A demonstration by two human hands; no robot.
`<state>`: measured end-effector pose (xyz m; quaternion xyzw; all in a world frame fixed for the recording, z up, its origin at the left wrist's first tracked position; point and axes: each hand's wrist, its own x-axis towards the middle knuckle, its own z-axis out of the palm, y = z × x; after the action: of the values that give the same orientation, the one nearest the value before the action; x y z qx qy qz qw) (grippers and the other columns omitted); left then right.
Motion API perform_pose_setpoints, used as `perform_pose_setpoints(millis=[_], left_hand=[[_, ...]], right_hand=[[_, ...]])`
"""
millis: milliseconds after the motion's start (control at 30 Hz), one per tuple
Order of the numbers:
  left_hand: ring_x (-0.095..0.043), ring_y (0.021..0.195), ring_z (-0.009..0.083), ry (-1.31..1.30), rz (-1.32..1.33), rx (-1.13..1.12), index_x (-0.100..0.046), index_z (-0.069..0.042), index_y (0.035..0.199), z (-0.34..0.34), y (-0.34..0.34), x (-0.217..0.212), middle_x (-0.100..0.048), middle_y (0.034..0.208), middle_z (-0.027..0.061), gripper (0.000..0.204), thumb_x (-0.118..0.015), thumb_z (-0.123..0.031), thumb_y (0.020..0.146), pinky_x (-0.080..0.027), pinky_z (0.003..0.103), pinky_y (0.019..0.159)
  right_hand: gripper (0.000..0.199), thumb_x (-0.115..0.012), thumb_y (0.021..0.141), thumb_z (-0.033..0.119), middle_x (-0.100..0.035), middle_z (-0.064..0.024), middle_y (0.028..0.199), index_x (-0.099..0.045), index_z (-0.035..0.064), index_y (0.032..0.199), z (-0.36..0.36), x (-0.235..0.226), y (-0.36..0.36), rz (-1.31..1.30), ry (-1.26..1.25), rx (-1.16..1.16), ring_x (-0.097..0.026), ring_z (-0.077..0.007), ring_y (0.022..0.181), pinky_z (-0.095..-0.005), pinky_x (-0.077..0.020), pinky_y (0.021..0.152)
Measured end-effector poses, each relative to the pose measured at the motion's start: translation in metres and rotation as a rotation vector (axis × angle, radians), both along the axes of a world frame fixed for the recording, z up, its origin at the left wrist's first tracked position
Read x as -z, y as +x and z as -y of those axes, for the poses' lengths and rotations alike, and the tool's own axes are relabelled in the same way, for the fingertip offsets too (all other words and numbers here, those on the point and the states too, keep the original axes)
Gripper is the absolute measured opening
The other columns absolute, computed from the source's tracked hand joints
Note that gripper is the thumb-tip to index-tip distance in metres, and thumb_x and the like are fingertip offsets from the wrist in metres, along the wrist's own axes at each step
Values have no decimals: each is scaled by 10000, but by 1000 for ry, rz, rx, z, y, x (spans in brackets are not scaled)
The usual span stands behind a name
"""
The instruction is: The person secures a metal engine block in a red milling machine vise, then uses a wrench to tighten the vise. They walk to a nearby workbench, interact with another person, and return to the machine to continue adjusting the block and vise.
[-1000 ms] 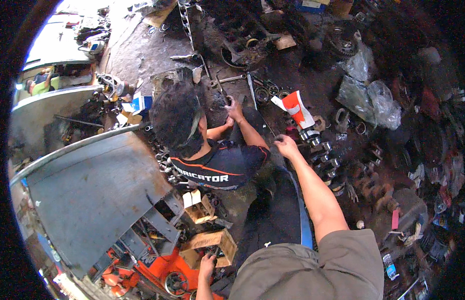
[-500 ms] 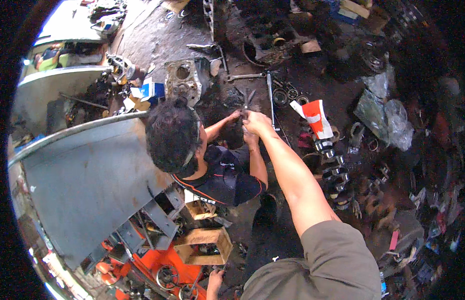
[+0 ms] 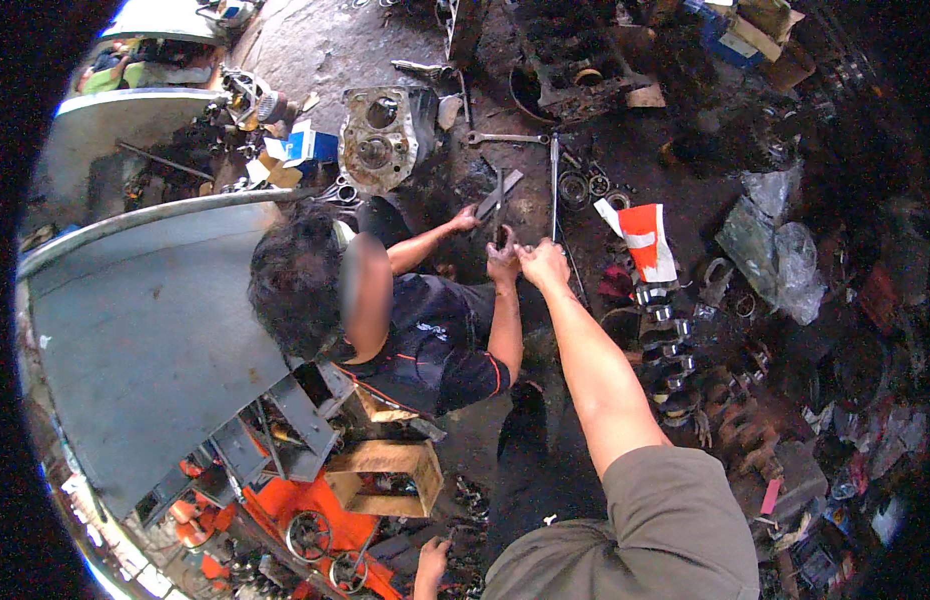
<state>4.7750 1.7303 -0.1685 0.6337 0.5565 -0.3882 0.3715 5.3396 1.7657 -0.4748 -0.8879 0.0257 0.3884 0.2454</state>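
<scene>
My right hand [image 3: 545, 264] reaches forward with its fingers closed in a pinch. Its fingertips are right beside a co-worker's dirt-darkened hand [image 3: 503, 258]; whether they touch, or what they pinch, I cannot make out. A narrow dark strip [image 3: 500, 192] stands up from that co-worker's hand. The co-worker's other hand [image 3: 466, 218] grips a flat grey bar [image 3: 503, 195] at a slant. Low in the view, my left hand [image 3: 431, 566] is curled closed beside the wooden box [image 3: 385, 455]; something small may be in its fingers.
The co-worker [image 3: 415, 335] crouches left of my arm. On the floor beyond lie a combination wrench [image 3: 508, 138], a long bar tool [image 3: 555, 185] and an engine casting [image 3: 382, 140]. A crankshaft [image 3: 667, 345] lies to the right. A grey metal panel [image 3: 155, 330] stands at left.
My right hand has drawn back slightly from the co-worker's hands. The co-worker's hands have moved apart, with the grey bar now in one of them, and the head has turned. The view has shifted.
</scene>
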Motion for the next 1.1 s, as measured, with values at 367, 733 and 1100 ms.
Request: perform_pose_setpoints(millis=[367, 733, 1100], left_hand=[[-589, 962, 423, 55, -112, -152, -633, 51, 936, 5, 13, 3, -631, 918, 268, 334, -530, -252, 841, -454, 433, 820], [-568, 1051, 418, 45, -25, -124, -627, 46, 1009, 4, 5, 19, -614, 1053, 289, 379, -535, -286, 850, -441, 442, 880], [-457, 1247, 367, -18, -12, 25, -630, -109, 1162, 13, -6, 24, -540, 1270, 241, 330, -500, -208, 876, -367, 417, 1042]], right_hand=[[322, -612, 850, 347, -663, -208, 985, -645, 81, 1029, 30, 3, -20, 63, 258, -87, -614, -399, 972, -450, -491, 831], [417, -630, 814, 356, -641, -266, 1021, -639, 11, 1048, 203, 17, -102, -91, -105, -196, -597, -414, 1016, -470, -476, 862], [427, -627, 829, 343, -637, -260, 1074, -634, 6, 1091, 218, -50, -117, -159, -130, -316, -598, -399, 1052, -450, -479, 902]])
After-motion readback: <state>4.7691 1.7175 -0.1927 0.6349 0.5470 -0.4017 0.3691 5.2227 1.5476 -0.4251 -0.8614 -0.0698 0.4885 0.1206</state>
